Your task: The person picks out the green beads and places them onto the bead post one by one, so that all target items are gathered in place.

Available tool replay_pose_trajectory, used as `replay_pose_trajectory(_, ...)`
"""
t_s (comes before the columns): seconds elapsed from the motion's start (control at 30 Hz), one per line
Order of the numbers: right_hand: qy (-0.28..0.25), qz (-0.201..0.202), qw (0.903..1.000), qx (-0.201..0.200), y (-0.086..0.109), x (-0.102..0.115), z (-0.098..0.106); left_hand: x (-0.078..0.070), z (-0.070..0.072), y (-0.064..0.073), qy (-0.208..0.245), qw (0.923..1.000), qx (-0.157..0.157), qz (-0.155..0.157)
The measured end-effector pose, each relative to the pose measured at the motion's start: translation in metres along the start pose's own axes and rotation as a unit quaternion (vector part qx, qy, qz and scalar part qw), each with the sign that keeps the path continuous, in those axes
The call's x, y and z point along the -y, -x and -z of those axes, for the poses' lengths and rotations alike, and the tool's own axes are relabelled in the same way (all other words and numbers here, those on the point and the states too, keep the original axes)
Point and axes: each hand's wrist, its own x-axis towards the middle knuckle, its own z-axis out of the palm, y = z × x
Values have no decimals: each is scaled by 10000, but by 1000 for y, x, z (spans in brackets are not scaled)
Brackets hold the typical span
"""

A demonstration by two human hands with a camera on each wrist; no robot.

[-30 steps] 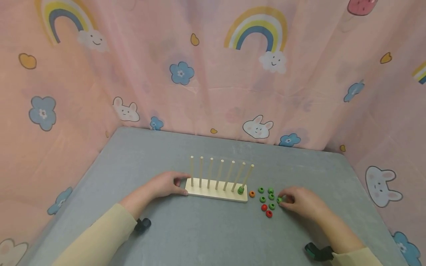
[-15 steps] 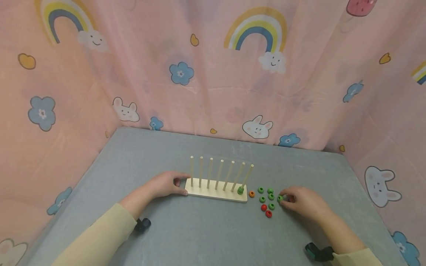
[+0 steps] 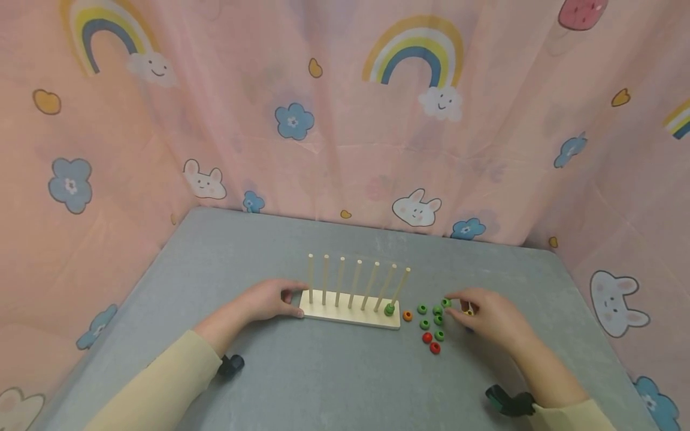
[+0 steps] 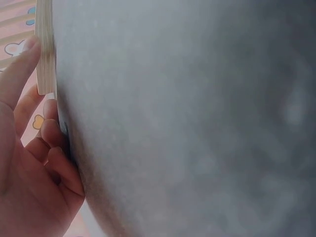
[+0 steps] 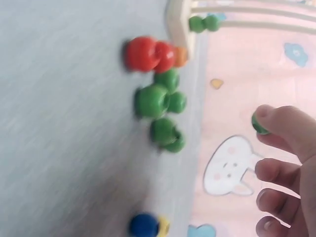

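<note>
At three o'clock from the wooden pegboard, green bead: my right hand pinched its sides, probably the surest hold; it seemed light, hard, slick.
Nine-o'clock end: my left hand gripped the base.

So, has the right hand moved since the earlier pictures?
Yes: the right hand, pinching a green bead, is higher in the head view and slightly nearer the board.

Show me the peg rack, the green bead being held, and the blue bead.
Peg rack (image 3: 347, 314): head view, bare part of base.
Green bead (image 5: 258, 126): right wrist view, its exposed edge.
Blue bead (image 5: 143, 225): right wrist view, rounded side.
</note>
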Motion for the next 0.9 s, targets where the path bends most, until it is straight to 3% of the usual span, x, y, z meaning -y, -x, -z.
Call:
replay_pose_trajectory(0.3, -355, 319, 9962, -734, -13, 29, 11, 1, 0, 0, 11, 10000, 21, 32)
replay_pose_trajectory(0.5, -799, 455, 9907, -999, -28, 52, 19, 3, 2, 1, 66, 10000, 14, -7)
replay_pose_trajectory(0.67, -1135, 765, 9817, -1321, -38, 67, 25, 3, 2, 2, 68, 10000, 0, -67)
replay_pose_trajectory(0.9, -1372, 1249, 9657, -1819, -44, 71, 27, -2, 2, 2, 27, 10000, 13, 8)
